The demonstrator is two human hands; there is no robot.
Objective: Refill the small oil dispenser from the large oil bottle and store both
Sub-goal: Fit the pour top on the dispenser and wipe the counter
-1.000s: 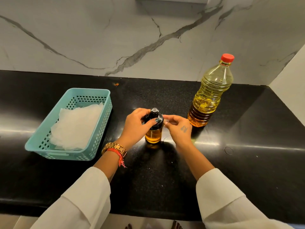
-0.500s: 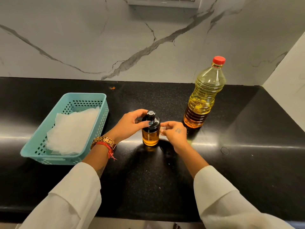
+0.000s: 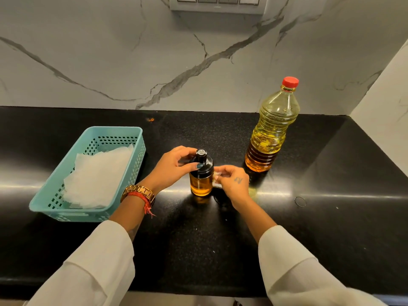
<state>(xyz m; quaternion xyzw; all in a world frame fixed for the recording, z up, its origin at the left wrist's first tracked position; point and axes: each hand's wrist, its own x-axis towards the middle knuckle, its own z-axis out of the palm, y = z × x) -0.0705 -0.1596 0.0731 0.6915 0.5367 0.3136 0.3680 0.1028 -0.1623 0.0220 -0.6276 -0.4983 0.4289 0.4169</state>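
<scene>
The small oil dispenser (image 3: 201, 180) stands upright on the black counter (image 3: 331, 228), amber oil in its glass body and a black pump cap on top. My left hand (image 3: 174, 167) grips that black cap from the left, thumb across its front. My right hand (image 3: 231, 181) is at the dispenser's right side, fingers pinched on a small pale thing against the glass; what it is I cannot tell. The large oil bottle (image 3: 272, 129) with a red cap stands upright behind and to the right, partly full.
A teal plastic basket (image 3: 55, 204) with white paper tissues in it sits at the left. The marble wall runs along the back and turns in at the right. A switch panel (image 3: 217, 3) hangs on the wall above.
Both hands stay at the dispenser. The view has tilted up a little, bringing the wall's switch panel into sight.
</scene>
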